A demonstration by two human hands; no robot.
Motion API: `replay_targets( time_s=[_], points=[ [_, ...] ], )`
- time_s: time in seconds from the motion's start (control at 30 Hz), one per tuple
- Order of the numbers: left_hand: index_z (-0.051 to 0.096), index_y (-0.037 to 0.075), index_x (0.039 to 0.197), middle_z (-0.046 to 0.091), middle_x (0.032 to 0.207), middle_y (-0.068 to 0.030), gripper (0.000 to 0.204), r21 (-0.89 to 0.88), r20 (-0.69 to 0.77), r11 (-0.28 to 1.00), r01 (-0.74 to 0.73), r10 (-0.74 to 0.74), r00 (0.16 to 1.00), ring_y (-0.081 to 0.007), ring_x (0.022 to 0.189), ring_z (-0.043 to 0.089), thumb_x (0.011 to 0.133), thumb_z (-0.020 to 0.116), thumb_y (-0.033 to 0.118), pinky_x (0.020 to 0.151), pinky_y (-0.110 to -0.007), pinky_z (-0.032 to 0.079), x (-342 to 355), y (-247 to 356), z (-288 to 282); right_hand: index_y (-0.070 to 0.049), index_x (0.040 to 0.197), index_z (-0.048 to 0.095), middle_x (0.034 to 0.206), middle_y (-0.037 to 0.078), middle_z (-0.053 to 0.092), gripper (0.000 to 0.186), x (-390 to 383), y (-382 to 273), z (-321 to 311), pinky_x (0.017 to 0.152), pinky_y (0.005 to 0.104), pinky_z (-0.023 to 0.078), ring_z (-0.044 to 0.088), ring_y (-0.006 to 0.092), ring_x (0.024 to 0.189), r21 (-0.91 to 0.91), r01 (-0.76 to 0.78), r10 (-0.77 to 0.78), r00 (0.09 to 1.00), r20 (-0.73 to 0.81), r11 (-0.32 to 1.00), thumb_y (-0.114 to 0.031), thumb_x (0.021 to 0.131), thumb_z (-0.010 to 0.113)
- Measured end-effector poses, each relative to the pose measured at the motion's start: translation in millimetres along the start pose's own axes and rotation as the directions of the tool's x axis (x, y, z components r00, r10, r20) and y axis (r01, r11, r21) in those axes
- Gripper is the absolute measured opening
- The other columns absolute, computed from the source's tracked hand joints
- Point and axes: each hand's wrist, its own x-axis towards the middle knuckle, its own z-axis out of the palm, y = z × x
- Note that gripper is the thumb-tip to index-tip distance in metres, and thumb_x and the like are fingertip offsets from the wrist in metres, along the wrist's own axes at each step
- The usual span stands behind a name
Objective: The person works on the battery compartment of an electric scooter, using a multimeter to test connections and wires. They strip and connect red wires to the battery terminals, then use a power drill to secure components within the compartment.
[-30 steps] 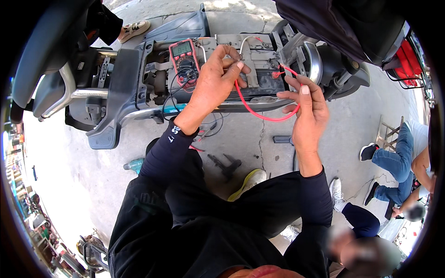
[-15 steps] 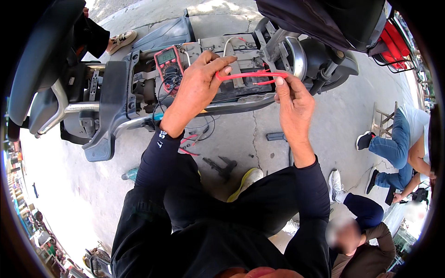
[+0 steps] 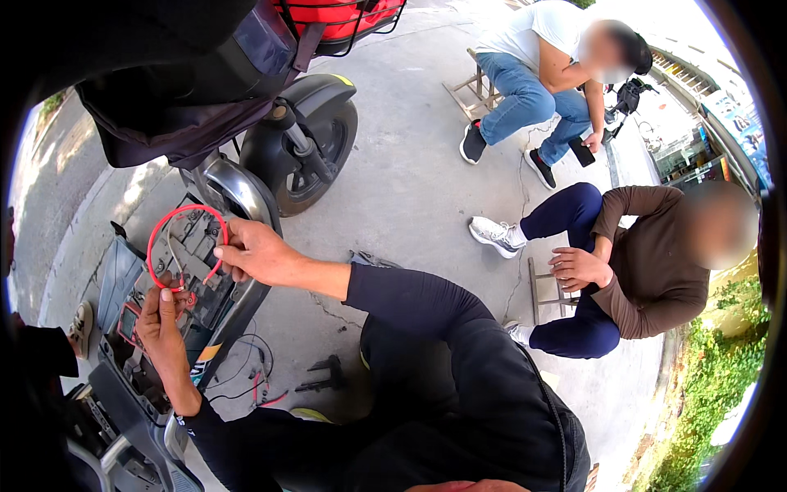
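My left hand (image 3: 161, 324) pinches one end of a red cable (image 3: 182, 209) with thumb and fingers, low over the opened floor section (image 3: 226, 307) of a scooter. My right hand (image 3: 254, 256) grips the cable farther right, so it bends into a wide loop above the battery bay. A white wire (image 3: 172, 254) runs inside that loop. A red terminal cap (image 3: 189, 300) sits just right of my left hand. The red multimeter (image 3: 129, 323) is partly hidden behind my left hand, and black and red leads (image 3: 261, 385) hang down to the concrete.
The scooter's front wheel (image 3: 316, 156) and hanging dark cover (image 3: 164, 123) are at upper left. Two seated people (image 3: 533, 66) (image 3: 648, 262) are on the right, one holding a phone. A black tool (image 3: 324, 373) lies on the ground. Someone's shoe (image 3: 80, 328) shows at far left.
The view has swung toward the right, so the scooter and my hands sit farther left. The red cable, earlier stretched between my hands, now arches upward in a rounded loop.
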Motion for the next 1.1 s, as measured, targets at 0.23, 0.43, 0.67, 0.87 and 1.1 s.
replay_targets(
  time_s=[0.23,0.43,0.67,0.87,1.1],
  points=[
    [0.065,-0.003,0.113,0.067,0.104,-0.0051,0.018,0.267,-0.043,0.955,-0.132,0.148,0.988,-0.0093,0.091,0.057,0.1,0.063,0.01,0.079,-0.024,0.045,7.1,-14.4,-13.6,0.0,0.104,0.054,0.086,0.008,0.067,0.017,-6.7,-1.2,-4.0,0.068,0.0284,0.053,0.063,0.0119,0.074,0.005,0.008,-0.008,0.994,0.11,1.0,-0.009,0.095,0.066],
    [0.066,-0.005,0.106,0.073,0.091,-0.009,0.016,0.406,-0.061,0.909,-0.089,0.124,0.99,-0.0096,0.081,0.063,0.096,0.067,0.008,0.076,-0.025,0.049,6.1,-1.3,-21.0,0.002,0.109,0.065,0.087,0.004,0.069,0.017,1.0,7.5,8.0,0.073,0.0239,0.051,0.063,0.0068,0.081,-0.152,0.112,-0.103,0.993,0.062,0.982,-0.007,0.095,0.064],
    [0.07,-0.001,0.106,0.076,0.092,-0.0155,0.024,0.718,-0.018,0.684,-0.132,0.208,0.978,-0.0244,0.081,0.074,0.092,0.071,0.018,0.07,-0.032,0.053,23.3,-11.6,-37.1,0.003,0.109,0.069,0.089,0.009,0.075,0.018,16.1,11.7,18.3,0.073,0.0262,0.054,0.068,0.0107,0.077,-0.354,0.153,-0.192,0.978,-0.076,0.923,-0.01,0.096,0.066],
    [0.07,0.001,0.098,0.074,0.084,-0.0153,0.019,0.781,0.043,0.584,-0.222,0.305,0.952,-0.0321,0.078,0.071,0.089,0.072,0.018,0.069,-0.04,0.053,33.7,-38.1,-35.9,0.004,0.109,0.069,0.092,0.006,0.074,0.019,31.0,19.5,20.1,0.079,0.0243,0.055,0.067,0.0086,0.083,-0.488,0.191,-0.26,0.963,-0.076,0.851,-0.011,0.099,0.065],
    [0.071,0.001,0.094,0.074,0.081,-0.0144,0.019,0.817,0.039,0.536,-0.213,0.317,0.948,-0.0328,0.076,0.071,0.089,0.072,0.018,0.068,-0.04,0.054,42.4,-48.8,-28.1,0.003,0.109,0.069,0.089,0.007,0.074,0.019,33.0,24.3,18.2,0.077,0.0252,0.054,0.067,0.0094,0.08,-0.517,0.197,-0.276,0.958,-0.08,0.833,-0.011,0.097,0.066]
  ],
)
